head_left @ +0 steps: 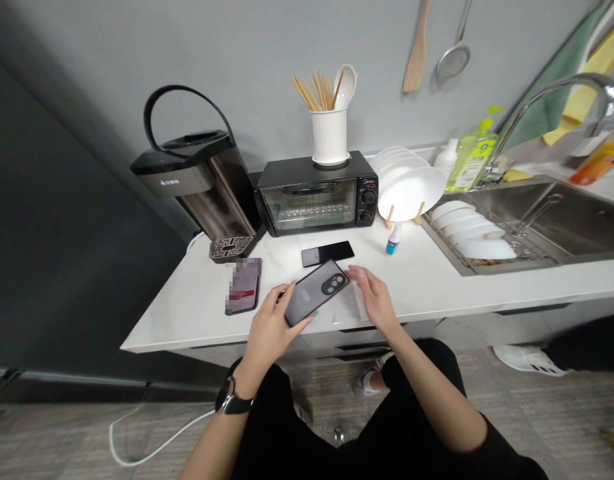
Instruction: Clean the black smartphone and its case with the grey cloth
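My left hand (269, 325) grips a dark grey phone (314, 292) by its lower end, back side up so its camera lenses show, just above the white counter (437, 283). My right hand (373, 299) rests to the right of the phone, fingers stretched out over a thin clear sheet (355, 305) lying on the counter; it holds nothing I can make out. A black watch sits on my left wrist.
A second black phone (327, 253) lies flat behind, and a purple phone (243, 285) to the left. At the back stand a water boiler (199, 177), a toaster oven (317, 193), a plate rack (409, 187) and a small bottle (393, 239). A sink (537, 223) is on the right.
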The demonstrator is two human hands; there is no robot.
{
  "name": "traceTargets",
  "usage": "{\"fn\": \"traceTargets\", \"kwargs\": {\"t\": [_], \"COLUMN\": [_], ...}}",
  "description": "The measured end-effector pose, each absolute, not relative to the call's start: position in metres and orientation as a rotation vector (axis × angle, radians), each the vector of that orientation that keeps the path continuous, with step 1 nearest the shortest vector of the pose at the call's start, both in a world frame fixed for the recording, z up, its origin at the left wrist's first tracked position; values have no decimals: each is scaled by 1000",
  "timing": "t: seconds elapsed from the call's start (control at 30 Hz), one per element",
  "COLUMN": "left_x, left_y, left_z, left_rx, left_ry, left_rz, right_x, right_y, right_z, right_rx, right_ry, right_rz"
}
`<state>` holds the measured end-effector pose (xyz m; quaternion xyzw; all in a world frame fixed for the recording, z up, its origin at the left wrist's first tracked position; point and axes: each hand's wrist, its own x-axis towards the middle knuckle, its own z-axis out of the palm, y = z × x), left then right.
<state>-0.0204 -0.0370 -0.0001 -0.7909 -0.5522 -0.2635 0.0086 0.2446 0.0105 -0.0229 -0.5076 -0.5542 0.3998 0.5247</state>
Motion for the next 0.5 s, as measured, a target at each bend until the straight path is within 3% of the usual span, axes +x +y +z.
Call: {"fn": "traceTargets", "kwargs": {"t": [0.2,0.5], "left_x": [-39,15], "left_y": [-44,-14], "left_z": [-13,-5], "left_rx": [-2350,-2707], "left_ry": [-1950,-1805], "left_rz": [-885,-738], "right_x": [267,309], "right_y": [10,-15], "right_z": [-25,-2], "right_rx": [-1305,-1357], "right_ry": [-1619,-1594], "right_rz": [660,391]}}
